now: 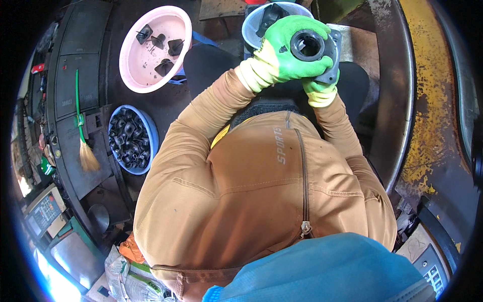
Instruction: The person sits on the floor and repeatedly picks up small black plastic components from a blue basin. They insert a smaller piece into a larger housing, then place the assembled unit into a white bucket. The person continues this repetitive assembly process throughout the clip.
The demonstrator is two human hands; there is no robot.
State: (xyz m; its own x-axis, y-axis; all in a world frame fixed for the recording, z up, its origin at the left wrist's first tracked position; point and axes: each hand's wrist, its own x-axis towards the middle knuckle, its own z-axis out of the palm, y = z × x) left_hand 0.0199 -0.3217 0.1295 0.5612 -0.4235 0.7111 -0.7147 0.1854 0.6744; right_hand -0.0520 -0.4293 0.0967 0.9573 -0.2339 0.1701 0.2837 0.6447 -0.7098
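Out in front of my body, a black flanged rubber part (332,58) is held up between my gloved hands. A round collar with an open hole faces up, and a squarish plate with a corner hole shows on its right side. My left hand (285,44), in a green and pale yellow glove, wraps its fingers round the collar. Lower down, my right hand (321,91) in a matching glove is at the underside of the plate; its fingers are mostly hidden behind the part. Just beyond my hands, a white basket (250,31) contains a black part (271,16).
To the left, a pink basin (132,70) holds several black rubber parts. Nearer stands a blue tub (153,132) heaped with similar pieces. A worn yellow machine frame (427,100) rises on the right. A broom (83,136) leans at the far left, above sacks (128,277).
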